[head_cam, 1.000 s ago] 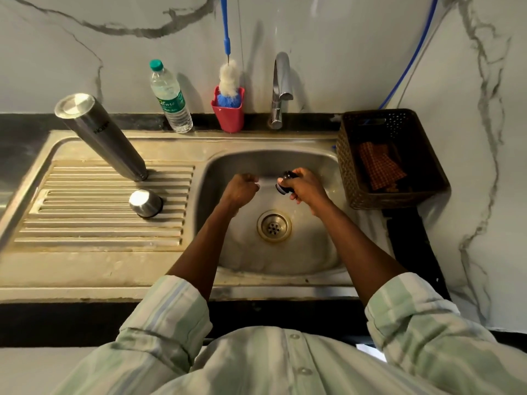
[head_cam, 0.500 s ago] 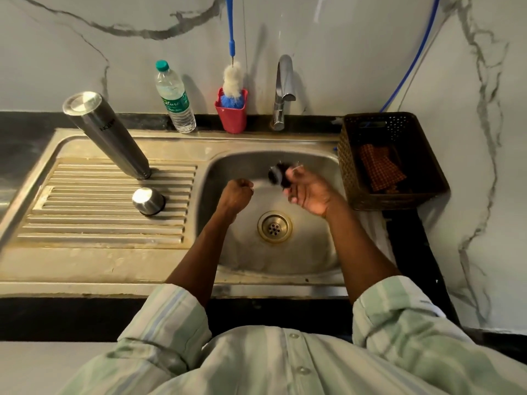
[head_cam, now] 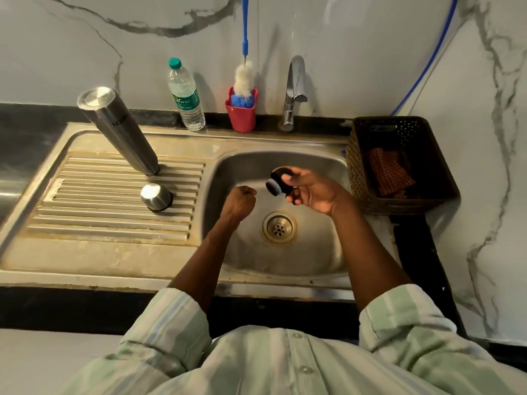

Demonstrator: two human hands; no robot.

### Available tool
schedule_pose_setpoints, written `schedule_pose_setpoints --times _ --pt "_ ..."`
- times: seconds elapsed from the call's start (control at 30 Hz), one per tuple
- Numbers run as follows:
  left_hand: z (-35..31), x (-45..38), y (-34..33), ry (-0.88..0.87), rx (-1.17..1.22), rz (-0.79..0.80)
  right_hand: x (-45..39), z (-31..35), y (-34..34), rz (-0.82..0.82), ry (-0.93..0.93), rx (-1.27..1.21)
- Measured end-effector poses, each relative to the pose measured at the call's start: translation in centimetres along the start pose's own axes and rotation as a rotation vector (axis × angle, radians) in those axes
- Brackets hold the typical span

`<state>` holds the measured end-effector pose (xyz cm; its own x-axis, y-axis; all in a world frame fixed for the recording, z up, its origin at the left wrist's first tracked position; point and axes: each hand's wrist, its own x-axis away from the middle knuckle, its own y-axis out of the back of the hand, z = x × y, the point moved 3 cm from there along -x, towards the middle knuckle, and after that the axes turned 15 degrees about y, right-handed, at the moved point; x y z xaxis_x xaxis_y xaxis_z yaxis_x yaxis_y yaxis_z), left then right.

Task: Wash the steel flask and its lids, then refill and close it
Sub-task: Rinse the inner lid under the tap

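Flask [head_cam: 119, 129] upside down on drainboard [head_cam: 85, 212] beside steel cap [head_cam: 155, 196]; black lid [head_cam: 281, 182] gripped in right hand [head_cam: 316, 192] over sink [head_cam: 285, 260]; left hand [head_cam: 239, 201] clenched, empty.

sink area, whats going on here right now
A person stands at the steel sink washing flask parts. Their right hand holds a small dark inner lid over the basin, while the left hand is a closed fist beside it, holding nothing visible. The steel flask stands upside down on the draining board, with its steel cap inverted nearby. No water visibly runs from the tap.
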<state>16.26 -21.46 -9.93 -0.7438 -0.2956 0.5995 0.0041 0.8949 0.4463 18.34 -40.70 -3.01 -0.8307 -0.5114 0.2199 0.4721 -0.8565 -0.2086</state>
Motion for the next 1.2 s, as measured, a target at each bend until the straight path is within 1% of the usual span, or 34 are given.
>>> schedule_pose_setpoints --times 0.03,0.07,0.1,0.13,0.17,0.2,0.23,0.33,0.4,0.47,0.5,0.57,0.6,0.63,0.7,0.73,0.77,0.83,0.87,0.9,0.97,1.0,1.07,1.1,1.17,1.2 --pt "0.2 0.0 0.1 0.005 0.007 -0.003 0.1 -1.4 0.0 0.0 -0.028 0.029" --pt "0.5 0.0 0.2 0.008 0.016 -0.005 -0.2 -3.5 0.2 -0.033 -0.105 0.305" --pt "0.7 0.0 0.3 0.009 0.021 -0.006 -0.3 -5.7 0.5 -0.08 -0.165 0.65" --pt "0.9 0.1 0.3 0.011 0.02 -0.005 -0.1 -7.6 0.6 -0.149 -0.225 0.84" --pt "1.1 0.2 0.4 0.015 0.018 -0.007 0.1 -9.0 0.4 -0.197 -0.258 0.816" --pt "1.3 0.2 0.5 0.018 0.022 -0.013 0.2 -9.9 0.1 -0.195 -0.26 0.736" --pt "1.5 0.3 0.7 0.023 0.022 -0.018 0.3 -10.4 -0.2 -0.199 -0.247 0.675" --pt "1.8 0.4 0.8 0.032 0.012 -0.025 0.5 -10.0 -0.6 -0.216 -0.171 0.651" --pt "1.9 0.6 0.6 0.033 0.002 -0.024 0.3 -8.9 -0.9 -0.212 -0.13 0.705" --pt "1.9 0.7 0.5 0.031 0.002 -0.028 -0.2 -7.8 -1.0 -0.237 -0.033 0.786" --pt "1.9 0.8 0.4 0.029 -0.004 -0.027 -0.4 -7.1 -1.1 -0.29 0.05 0.821" --pt "2.0 0.9 0.2 0.021 -0.022 -0.03 0.0 -5.6 -1.7 -0.466 0.219 0.869" --pt "2.0 0.9 0.1 0.014 -0.03 -0.034 0.2 -5.2 -2.1 -0.526 0.272 0.889" --pt "2.0 1.1 0.1 0.007 -0.037 -0.039 0.2 -5.1 -2.4 -0.53 0.283 0.928" --pt "2.0 1.5 0.1 -0.013 -0.054 -0.053 -0.1 -5.5 -2.8 -0.408 0.132 1.034" --pt "2.1 1.7 0.2 -0.023 -0.057 -0.063 -0.1 -5.6 -3.1 -0.371 0.089 1.063" --pt "2.2 2.0 0.2 -0.033 -0.059 -0.074 -0.1 -5.5 -3.4 -0.39 0.126 1.066" --pt "2.4 2.3 0.6 -0.054 -0.044 -0.106 -0.1 -4.7 -4.5 -0.517 0.325 1.021" --pt "2.5 2.5 0.8 -0.064 -0.032 -0.126 -0.1 -4.6 -4.9 -0.553 0.371 1.027" --pt "2.7 2.8 1.1 -0.073 -0.021 -0.153 -0.3 -4.6 -5.2 -0.534 0.333 1.065" --pt "2.8 3.3 1.6 -0.097 -0.013 -0.204 -0.8 -4.7 -5.6 -0.462 0.155 1.113" --pt "2.8 3.6 1.8 -0.111 -0.004 -0.223 -0.9 -4.7 -5.9 -0.469 0.16 1.091" --pt "2.8 3.8 2.4 -0.129 0.027 -0.265 -1.1 -4.5 -6.5 -0.509 0.291 1.061" --pt "2.9 3.9 2.8 -0.135 0.044 -0.29 -1.3 -4.5 -6.8 -0.479 0.264 1.095" --pt "3.2 4.0 3.2 -0.155 0.069 -0.32 -1.8 -5.1 -6.9 -0.358 0.097 1.164" --pt "3.4 4.1 3.3 -0.16 0.074 -0.319 -1.9 -5.4 -7.0 -0.324 0.08 1.158"
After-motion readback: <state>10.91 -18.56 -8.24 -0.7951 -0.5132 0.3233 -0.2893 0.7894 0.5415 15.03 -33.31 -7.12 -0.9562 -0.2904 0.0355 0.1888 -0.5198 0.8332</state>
